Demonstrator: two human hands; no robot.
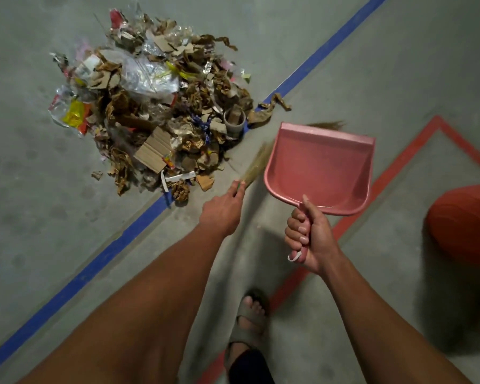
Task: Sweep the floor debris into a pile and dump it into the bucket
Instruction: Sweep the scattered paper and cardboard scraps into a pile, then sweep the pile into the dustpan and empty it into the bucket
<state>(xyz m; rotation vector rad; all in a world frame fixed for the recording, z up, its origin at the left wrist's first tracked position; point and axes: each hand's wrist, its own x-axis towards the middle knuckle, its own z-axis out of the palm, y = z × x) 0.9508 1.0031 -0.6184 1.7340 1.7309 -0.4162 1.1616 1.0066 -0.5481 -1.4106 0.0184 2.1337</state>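
I note the debris pile (153, 106) heaped on the blue floor line (75, 275), no print legible. Beside it, right hand (311, 231) grasps the pink dustpan (320, 167); left hand (222, 209) clenches the broom (257, 164). Orange bucket (466, 220) well right.

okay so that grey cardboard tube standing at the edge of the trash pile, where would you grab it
Grip the grey cardboard tube by its rim, coming from above. It stands upright, open end up, with debris pile pressed against its left side. Bare floor shows only on its near side.
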